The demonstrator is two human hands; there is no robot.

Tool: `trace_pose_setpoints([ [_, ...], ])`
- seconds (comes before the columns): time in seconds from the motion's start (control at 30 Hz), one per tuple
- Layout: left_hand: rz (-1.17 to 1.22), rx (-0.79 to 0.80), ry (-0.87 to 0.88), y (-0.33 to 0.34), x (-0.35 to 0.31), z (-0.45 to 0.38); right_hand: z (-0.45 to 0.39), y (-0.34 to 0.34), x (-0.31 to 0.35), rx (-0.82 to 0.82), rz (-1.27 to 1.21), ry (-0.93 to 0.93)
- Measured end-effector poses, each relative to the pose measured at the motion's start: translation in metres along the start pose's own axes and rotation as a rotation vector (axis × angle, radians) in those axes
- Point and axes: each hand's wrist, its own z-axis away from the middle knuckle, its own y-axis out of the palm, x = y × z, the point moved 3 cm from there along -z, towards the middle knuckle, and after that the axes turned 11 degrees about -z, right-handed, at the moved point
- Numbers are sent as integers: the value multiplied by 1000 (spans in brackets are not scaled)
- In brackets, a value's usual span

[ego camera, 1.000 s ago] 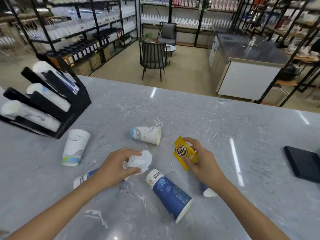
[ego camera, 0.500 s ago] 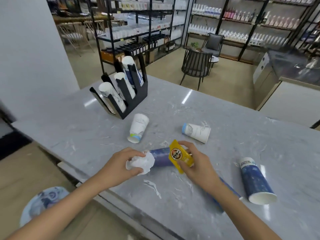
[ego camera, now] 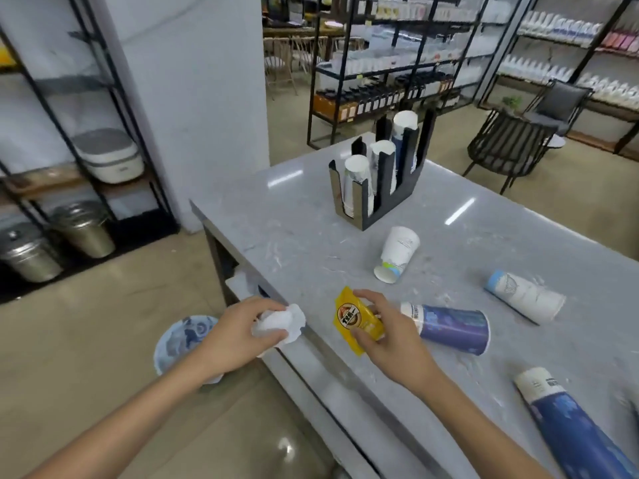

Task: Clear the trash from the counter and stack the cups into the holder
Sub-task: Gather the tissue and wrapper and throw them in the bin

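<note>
At the near-left corner of the desk (ego camera: 283,216), I am holding both pieces of trash clear of the surface: my left hand (ego camera: 238,326) is closing around a crumpled white tissue (ego camera: 280,323), and my right hand (ego camera: 387,337) is pinching a yellow snack packet (ego camera: 356,321) between thumb and fingers. Below the tissue, on the floor just off the desk's edge, a blue-patterned bin (ego camera: 179,337) is waiting, so I judge the trash step nearly done but not finished. The cup step is not begun, as far as I can see. The black cup holder (ego camera: 383,188) is standing toward the far end of the desk with stacks already in its slots. Four paper cups are lying loose between it and me: a white one (ego camera: 397,254) nearest the holder, a pale blue-and-white one (ego camera: 525,297), a dark blue one (ego camera: 449,326) just beside my right hand, and another dark blue one (ego camera: 567,426) at the near right.
</note>
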Motion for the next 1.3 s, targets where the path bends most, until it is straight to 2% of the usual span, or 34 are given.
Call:
trace_pose_setpoints([
  [0.33,-4,-119,-265,-36,101,15,-85,110,24,283,-76,-25],
  [0.7,-77,-122,-456,-67,217,-28,-197,233,15,455,-82,-17],
  [0.9,-75,-104,-582,-62,271,-42,-226,306,-10,549,-29,59],
  [1.1,40,-67,-773,-51,318,-34,-230,363,-39,664,6,213],
  [1.3,145,-47,-879,-46,379,-28,-241,412,-59,636,68,309],
])
